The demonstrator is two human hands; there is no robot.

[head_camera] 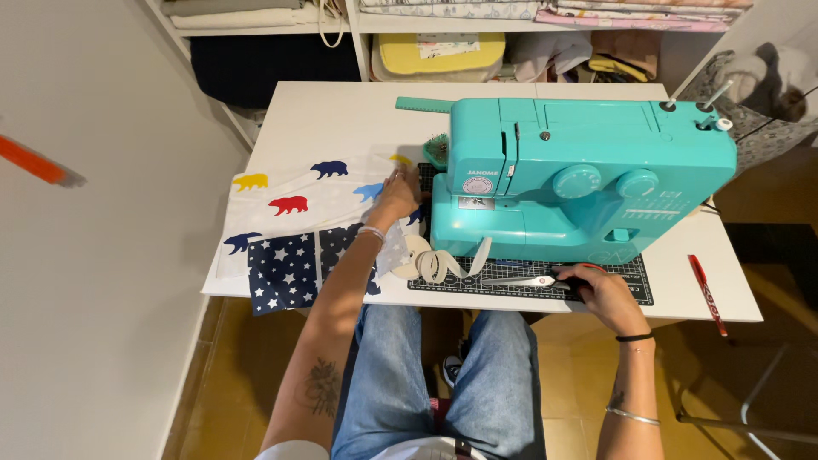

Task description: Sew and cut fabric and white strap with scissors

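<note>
Left hand: your left hand [397, 194] rests flat, fingers released, on the bear-print fabric [294, 194] just beside the teal sewing machine [579, 175].
Right hand: your right hand [607, 296] is clenched around the handles of the scissors [532, 280].
Scissors position: lying on the black cutting mat [635, 290] before the machine, blades pointing towards the white tape [443, 262].
Star-print fabric [285, 271]: overhangs the near edge of the table [341, 119].

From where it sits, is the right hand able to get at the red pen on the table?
Probably yes. The right hand rests on the scissors, and the red pen lies just to its right on bare table, nothing between.
</note>
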